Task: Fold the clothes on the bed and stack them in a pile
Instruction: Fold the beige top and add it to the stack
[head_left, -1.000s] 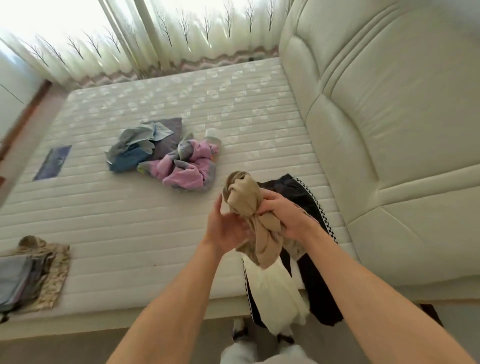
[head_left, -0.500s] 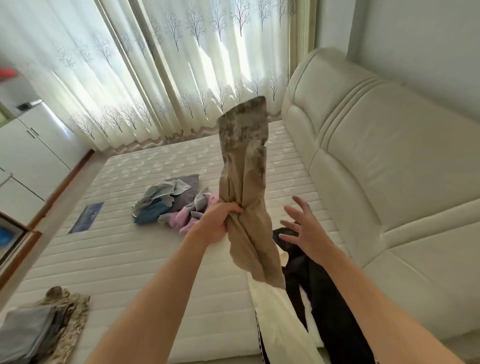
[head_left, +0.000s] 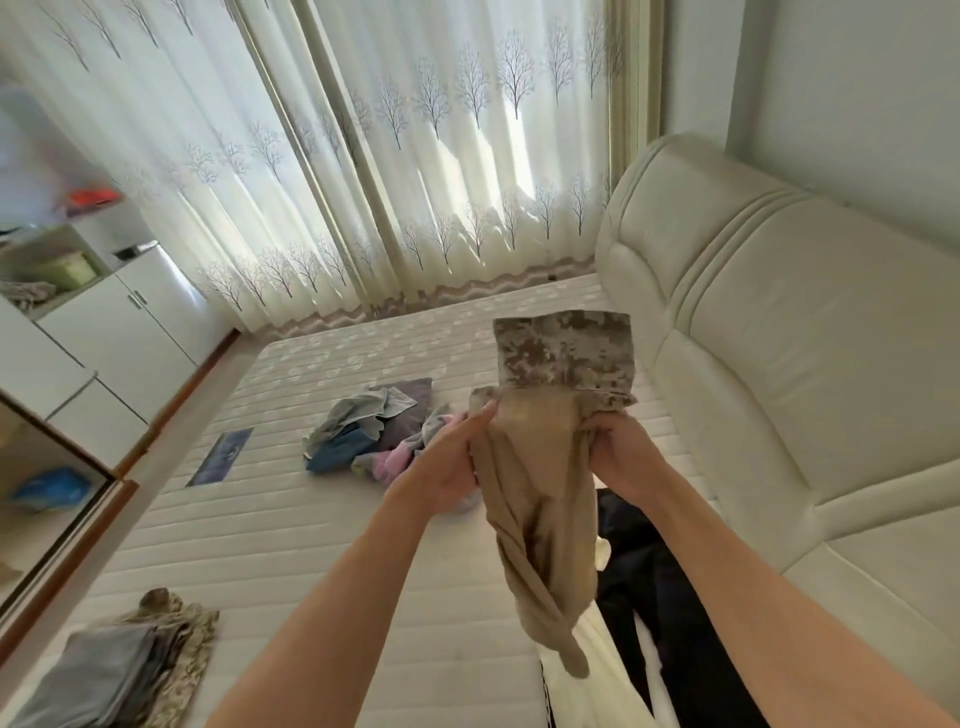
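bed (head_left: 322, 545): under both hands, unfolded heap (head_left: 374, 436) beyond left hand, folded pile (head_left: 119, 670) far down-left of it
tan garment (head_left: 540, 499): lifted off the bed, hanging between hands, camo end up
right hand (head_left: 621, 457): was free, now pinching garment's right edge
left hand (head_left: 447, 467): still gripping left edge
meaning: spreading it out, fold not started

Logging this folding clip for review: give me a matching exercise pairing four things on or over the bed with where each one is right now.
Things:
1. tan garment
2. folded stack
3. unfolded heap
4. black garment

Places:
A. middle of the mattress
B. held up in the left hand and right hand
C. near left corner of the mattress
D. on the mattress under the right forearm

Pairs: 1-B, 2-C, 3-A, 4-D
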